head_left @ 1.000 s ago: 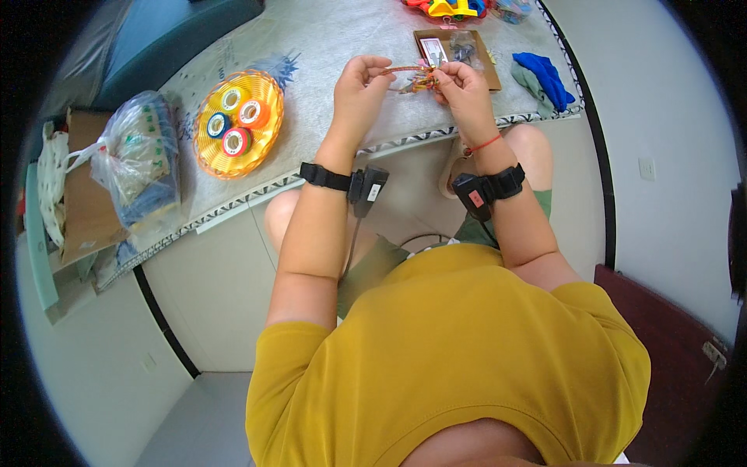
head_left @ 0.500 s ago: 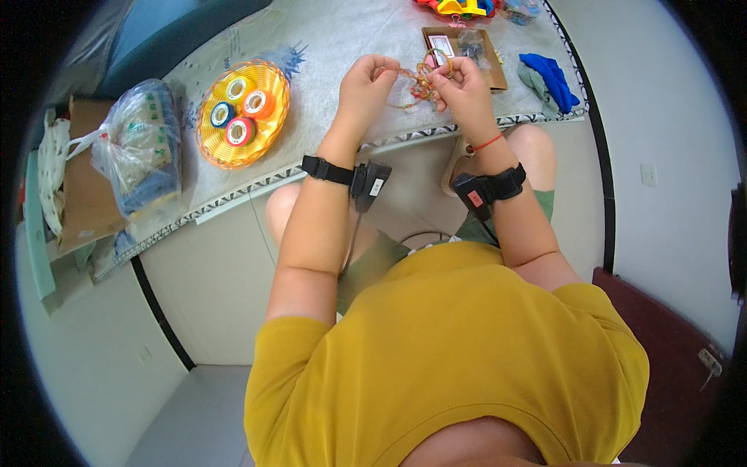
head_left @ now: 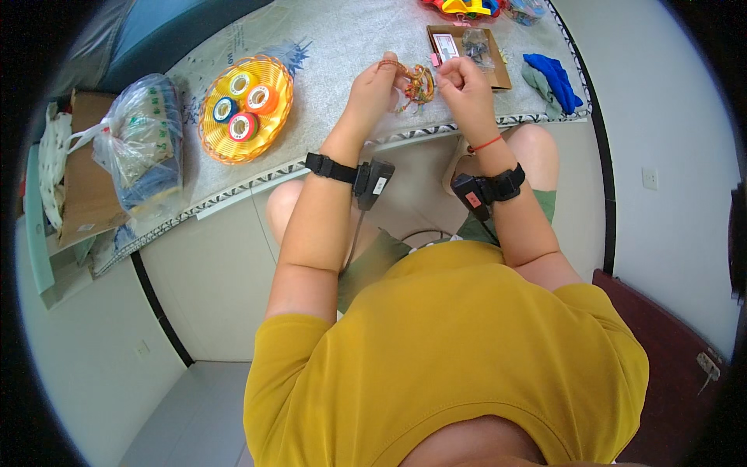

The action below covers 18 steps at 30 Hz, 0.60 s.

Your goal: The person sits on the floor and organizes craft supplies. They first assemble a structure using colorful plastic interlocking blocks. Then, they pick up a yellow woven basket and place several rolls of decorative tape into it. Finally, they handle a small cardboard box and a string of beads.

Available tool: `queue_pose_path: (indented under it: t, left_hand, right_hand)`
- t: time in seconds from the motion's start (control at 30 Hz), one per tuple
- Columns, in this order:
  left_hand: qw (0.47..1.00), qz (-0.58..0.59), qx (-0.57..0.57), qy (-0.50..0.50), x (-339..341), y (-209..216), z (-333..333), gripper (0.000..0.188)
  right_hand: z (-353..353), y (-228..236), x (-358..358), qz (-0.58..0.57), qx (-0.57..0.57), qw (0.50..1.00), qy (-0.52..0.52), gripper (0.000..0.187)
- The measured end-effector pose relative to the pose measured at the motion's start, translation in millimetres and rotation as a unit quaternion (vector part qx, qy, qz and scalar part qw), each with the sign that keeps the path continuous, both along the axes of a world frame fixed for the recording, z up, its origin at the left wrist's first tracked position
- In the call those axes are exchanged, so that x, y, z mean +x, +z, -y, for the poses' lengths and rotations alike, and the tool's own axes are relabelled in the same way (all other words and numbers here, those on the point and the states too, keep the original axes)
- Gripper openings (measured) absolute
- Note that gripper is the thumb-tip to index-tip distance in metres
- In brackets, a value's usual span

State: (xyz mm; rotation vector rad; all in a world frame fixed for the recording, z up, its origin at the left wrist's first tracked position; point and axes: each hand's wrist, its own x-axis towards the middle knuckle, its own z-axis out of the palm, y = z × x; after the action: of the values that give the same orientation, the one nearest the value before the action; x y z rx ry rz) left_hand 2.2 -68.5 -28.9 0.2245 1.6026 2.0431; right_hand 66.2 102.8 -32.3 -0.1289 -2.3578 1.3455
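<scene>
A tangled bundle of thin braided cords (head_left: 421, 86), orange, yellow, red and green, hangs over the near part of the table. My left hand (head_left: 373, 87) is closed on the bundle at its left side, thumb pointing up and a strand crossing the fingers. Just right of the cords, my right hand (head_left: 467, 84) has its fingers curled in a pinch. Whether a cord end is between those fingertips is too small to tell.
On the left stand a yellow woven basket (head_left: 208, 145) with several tape rolls and a tied plastic bag (head_left: 148, 132) beside a cardboard box (head_left: 84, 187). A shallow cardboard tray (head_left: 498, 76) and blue cloth (head_left: 554, 78) lie at the right. Colourful plastic things (head_left: 467, 9) sit behind.
The cord bundle has passed from my right hand's fingers to my left hand, whose fingers have turned upward. My right hand is now apart from the main bundle.
</scene>
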Motion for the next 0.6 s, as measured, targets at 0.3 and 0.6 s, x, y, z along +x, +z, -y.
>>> queue_pose_path:
  t: [0.3,0.6]
  left_hand:
    - [0.994,-0.098,-0.042,-0.036,6.3,13.2,-3.7,0.016]
    - [0.994,-0.085,-0.058,-0.036,2.0,6.5,0.5,0.017]
  right_hand:
    - [9.6,2.0,2.0,0.055,-0.149,0.982,0.098,0.027]
    - [-1.5,3.0,0.3,0.105,-0.296,0.949,0.032,0.019]
